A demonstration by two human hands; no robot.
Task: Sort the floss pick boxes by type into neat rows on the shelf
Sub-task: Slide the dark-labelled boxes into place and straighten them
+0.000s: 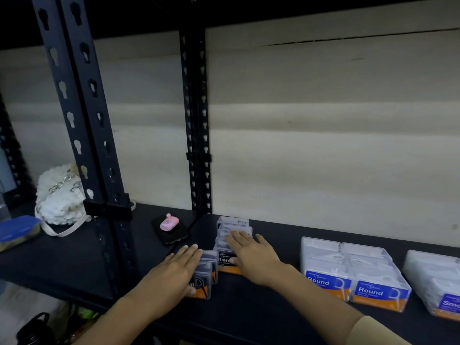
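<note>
Clear floss pick boxes stand in rows on the black shelf (261,307). My left hand (174,272) lies over a short row of black-labelled boxes (205,280), fingers on top and thumb at the front box's lower edge. Just to the right, a row of "Charcoal" boxes (232,227) runs toward the back wall. My right hand (251,255) rests flat on it with fingers spread and the thumb against the front label. Two rows of blue "Round" boxes (348,272) stand further right. Another blue-labelled row (435,282) is cut off by the right edge.
A pink case (169,223) sits on a black pad (174,236) behind my left hand, beside a black upright post (196,120). Left of the front posts (82,120) lie a white fluffy bag (59,195) and a blue-lidded container (17,230).
</note>
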